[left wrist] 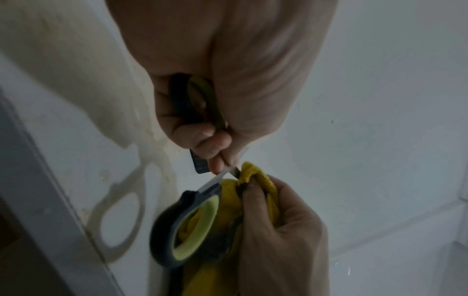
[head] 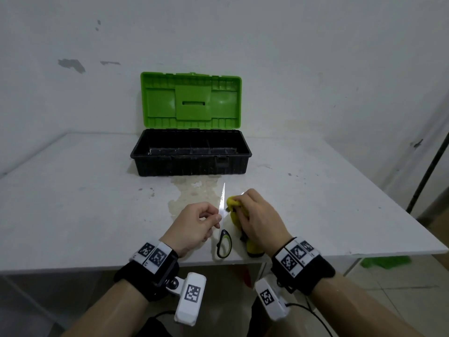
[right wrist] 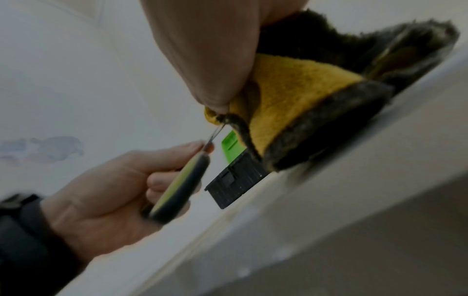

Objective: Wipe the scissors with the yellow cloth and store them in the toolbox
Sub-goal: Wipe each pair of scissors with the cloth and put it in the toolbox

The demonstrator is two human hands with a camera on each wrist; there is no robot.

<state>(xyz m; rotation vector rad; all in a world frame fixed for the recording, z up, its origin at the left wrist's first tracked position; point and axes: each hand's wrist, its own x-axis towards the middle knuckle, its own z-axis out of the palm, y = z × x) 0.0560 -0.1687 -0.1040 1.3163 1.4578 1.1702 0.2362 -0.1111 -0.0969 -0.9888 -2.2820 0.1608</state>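
The scissors [head: 222, 203] have black handles lined in lime green and are held splayed over the table's near edge. One bare blade points away from me toward the toolbox. My left hand [head: 216, 220] pinches the scissors near the pivot, with one handle loop [left wrist: 200, 100] inside its palm. The other handle loop [left wrist: 192, 224] hangs free. My right hand [head: 239, 203] grips the bunched yellow cloth [head: 233, 207] around the second blade, hiding most of it. The toolbox [head: 190, 164] stands behind with a black base and its green lid [head: 190, 98] raised.
The white table [head: 73, 203] has a dried stain [head: 194, 193] between the toolbox and my hands. Its front edge runs just under my wrists. A white wall stands behind the toolbox. A dark pole [head: 427, 171] leans at the right, with something green [head: 386, 261] on the floor.
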